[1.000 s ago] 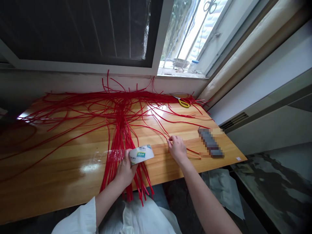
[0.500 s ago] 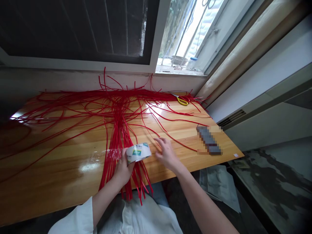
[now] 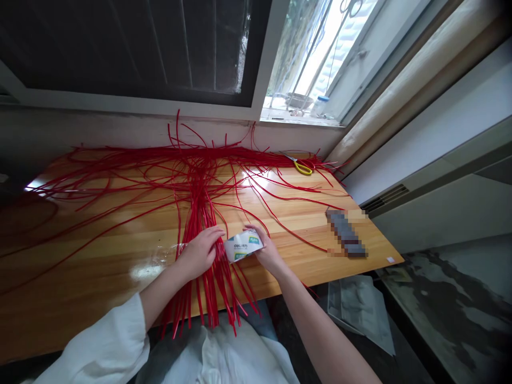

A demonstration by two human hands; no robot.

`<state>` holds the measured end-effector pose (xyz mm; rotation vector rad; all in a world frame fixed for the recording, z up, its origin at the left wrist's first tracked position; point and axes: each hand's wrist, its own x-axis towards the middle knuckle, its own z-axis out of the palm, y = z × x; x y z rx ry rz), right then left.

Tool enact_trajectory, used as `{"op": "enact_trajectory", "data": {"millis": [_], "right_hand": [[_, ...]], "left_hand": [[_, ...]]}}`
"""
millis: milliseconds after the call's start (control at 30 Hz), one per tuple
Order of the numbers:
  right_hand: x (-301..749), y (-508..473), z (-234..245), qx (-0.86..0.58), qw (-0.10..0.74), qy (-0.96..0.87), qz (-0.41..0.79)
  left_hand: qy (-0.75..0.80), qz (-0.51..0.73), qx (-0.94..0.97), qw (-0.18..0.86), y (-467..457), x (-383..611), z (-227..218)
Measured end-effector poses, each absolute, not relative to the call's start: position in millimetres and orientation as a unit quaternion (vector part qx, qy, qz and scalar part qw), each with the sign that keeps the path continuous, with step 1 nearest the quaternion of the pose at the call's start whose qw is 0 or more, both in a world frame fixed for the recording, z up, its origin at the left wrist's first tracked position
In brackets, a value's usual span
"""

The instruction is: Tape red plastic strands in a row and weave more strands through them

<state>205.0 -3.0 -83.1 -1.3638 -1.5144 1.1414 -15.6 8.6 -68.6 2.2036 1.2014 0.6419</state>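
A bundle of thin red plastic strips (image 3: 198, 205) runs down the middle of the table toward me, its loose ends fanning over the front edge. My left hand (image 3: 200, 253) curls over the bundle with its fingers pressed on the strips. Just right of it, my right hand (image 3: 266, 250) grips a roll of clear tape (image 3: 243, 246), whose white printed core faces up at me. A stretch of clear tape (image 3: 160, 253) shows left of the bundle; my left hand hides part of where it meets the strips.
More red strips (image 3: 132, 154) spread along the back of the wooden table (image 3: 100, 288). Yellow-handled scissors (image 3: 303, 168) lie among them at the back right. A blurred dark oblong object (image 3: 346, 233) rests near the right edge. A window (image 3: 316, 53) stands behind.
The tape roll has passed from my left hand to my right and shifted rightward. My left hand now lies on the red strips. The view has turned slightly.
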Motion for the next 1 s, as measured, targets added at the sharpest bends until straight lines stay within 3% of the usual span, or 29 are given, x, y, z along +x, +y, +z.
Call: {"op": "enact_trajectory", "data": {"millis": [133,400,700,1000], "right_hand": [[207.5,-6.6,-84.1,-0.500,0.413,-0.555,0.521],[208.3,-11.0,-90.1,-0.455,0.512,-0.355,0.636],[206.3,-9.2,-86.5,-0.485,0.507,-0.348,0.622],[201.4,-11.3,-66.5,-0.473,0.526,-0.332,0.624]], "left_hand": [[0.357,0.186,0.891,0.211,11.6,-4.2,-91.0],[0.343,0.144,0.922,0.110,11.3,-5.4,-102.0],[0.359,0.165,0.909,0.134,10.2,-5.3,-102.8],[0.350,0.299,0.861,0.217,10.4,-12.6,-91.2]]}}
